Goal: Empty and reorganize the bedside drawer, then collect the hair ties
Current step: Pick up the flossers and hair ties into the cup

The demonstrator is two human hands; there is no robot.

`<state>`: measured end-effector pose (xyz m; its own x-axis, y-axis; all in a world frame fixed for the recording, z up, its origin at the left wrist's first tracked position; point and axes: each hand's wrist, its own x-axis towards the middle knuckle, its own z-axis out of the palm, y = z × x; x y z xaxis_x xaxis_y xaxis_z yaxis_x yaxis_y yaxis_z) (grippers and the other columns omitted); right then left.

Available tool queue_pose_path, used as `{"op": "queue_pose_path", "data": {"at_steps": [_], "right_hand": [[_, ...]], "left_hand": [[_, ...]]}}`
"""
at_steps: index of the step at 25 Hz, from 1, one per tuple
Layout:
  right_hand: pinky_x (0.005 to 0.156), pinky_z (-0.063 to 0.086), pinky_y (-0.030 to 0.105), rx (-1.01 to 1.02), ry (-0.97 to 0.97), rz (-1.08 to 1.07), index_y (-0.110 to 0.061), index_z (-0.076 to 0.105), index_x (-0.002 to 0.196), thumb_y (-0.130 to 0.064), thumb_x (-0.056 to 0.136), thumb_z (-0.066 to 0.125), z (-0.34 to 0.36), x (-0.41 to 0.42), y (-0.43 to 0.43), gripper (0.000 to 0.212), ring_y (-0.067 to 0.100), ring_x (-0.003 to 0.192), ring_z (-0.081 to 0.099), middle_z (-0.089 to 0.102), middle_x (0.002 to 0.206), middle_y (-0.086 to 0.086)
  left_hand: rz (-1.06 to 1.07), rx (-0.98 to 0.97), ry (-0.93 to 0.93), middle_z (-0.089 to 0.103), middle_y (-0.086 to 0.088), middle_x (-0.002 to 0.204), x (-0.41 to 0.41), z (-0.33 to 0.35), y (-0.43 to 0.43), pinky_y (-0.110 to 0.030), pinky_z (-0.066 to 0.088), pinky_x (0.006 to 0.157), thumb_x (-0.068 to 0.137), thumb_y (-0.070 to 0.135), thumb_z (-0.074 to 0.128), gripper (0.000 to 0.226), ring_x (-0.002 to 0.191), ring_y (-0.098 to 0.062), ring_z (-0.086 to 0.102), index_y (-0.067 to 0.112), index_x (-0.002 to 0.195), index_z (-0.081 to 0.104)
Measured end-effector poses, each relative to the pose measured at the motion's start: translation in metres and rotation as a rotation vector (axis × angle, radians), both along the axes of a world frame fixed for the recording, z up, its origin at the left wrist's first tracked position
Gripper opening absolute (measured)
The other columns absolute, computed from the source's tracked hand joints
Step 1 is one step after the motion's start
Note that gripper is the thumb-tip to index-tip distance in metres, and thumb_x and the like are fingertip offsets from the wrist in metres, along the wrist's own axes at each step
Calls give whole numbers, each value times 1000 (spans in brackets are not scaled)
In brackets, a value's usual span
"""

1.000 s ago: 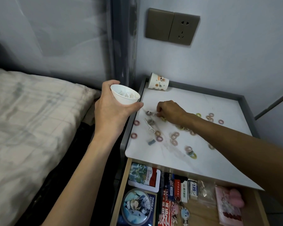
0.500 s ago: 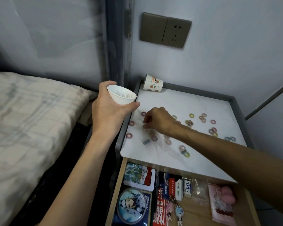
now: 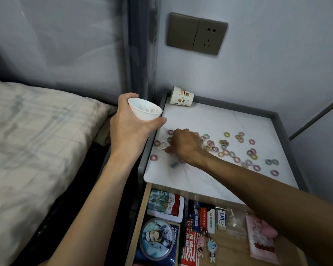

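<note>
Bed at 9 o'clock, pale checked cover. Left hand raised beside the nightstand's left edge, fingers wrapped round a white cup; pale pieces inside, too small to identify. Printed paper cup lies on its side at 12 o'clock on the nightstand top. Right hand rests knuckles-up on the left part of the top, fingers curled down over a white clip-like piece; whether it is pinched, cannot tell. Hair ties lie scattered from the hand out to 3 o'clock, pink, green, yellow, several touching. Open drawer at 6 o'clock holds tins, cards, keychains.
</note>
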<state>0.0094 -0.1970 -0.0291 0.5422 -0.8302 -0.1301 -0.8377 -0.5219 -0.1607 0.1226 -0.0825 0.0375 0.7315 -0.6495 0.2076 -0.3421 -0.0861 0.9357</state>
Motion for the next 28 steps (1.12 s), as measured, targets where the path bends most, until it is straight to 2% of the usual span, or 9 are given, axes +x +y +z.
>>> {"op": "queue_pose_path", "data": {"at_steps": [6, 10, 15, 20, 23, 26, 28], "right_hand": [[77, 41, 34, 24, 55, 17, -11, 63, 112, -33, 84, 75, 2, 1, -9, 38, 34, 105, 63, 66, 113, 13], [68, 41, 30, 73, 75, -2, -10, 69, 101, -30, 73, 84, 7, -3, -20, 38, 32, 95, 65, 69, 103, 14], [64, 39, 30, 23, 74, 94, -10, 65, 86, -18, 74, 82, 8, -5, -17, 22, 36, 89, 66, 69, 95, 16], [63, 37, 28, 54, 2, 157, -10, 64, 83, -15, 76, 79, 3, -11, -20, 17, 29, 73, 55, 69, 92, 17], [65, 35, 28, 30, 2, 185, -10, 67, 90, -16, 79, 77, 0, -12, -19, 16, 34, 83, 60, 69, 95, 16], [63, 41, 32, -7, 10, 197, -12, 58, 77, -20, 82, 73, -4, -11, -24, 18, 34, 79, 61, 69, 90, 16], [65, 49, 34, -35, -30, 183, -8, 68, 78, -21, 83, 73, -3, -13, -31, 15, 31, 76, 65, 71, 85, 14]], "left_hand": [[-1, 7, 2, 59, 8, 104, 1, -1, 2, -40, 51, 91, 57, 30, 93, 78, 106, -20, 58, 24, 123, 52], [-8, 20, 0, 60, 6, 107, 1, 0, 2, -41, 51, 92, 57, 31, 93, 79, 107, -20, 58, 24, 124, 52], [-14, 36, -10, 58, 6, 105, -1, 1, 1, -38, 51, 91, 57, 32, 93, 79, 105, -19, 57, 24, 124, 52], [-26, 44, -6, 54, 11, 101, -4, 2, 2, -33, 51, 88, 58, 31, 92, 79, 105, -17, 56, 23, 126, 51], [-28, 50, -9, 55, 8, 104, -4, 2, 2, -34, 51, 89, 58, 31, 93, 80, 105, -18, 55, 23, 126, 51], [-31, 50, -15, 56, 7, 105, -4, 0, 3, -35, 51, 89, 58, 31, 93, 80, 105, -18, 56, 23, 126, 51], [-36, 52, -16, 57, 6, 107, -2, 0, 3, -37, 52, 90, 58, 32, 93, 80, 106, -19, 56, 24, 126, 51]]}}
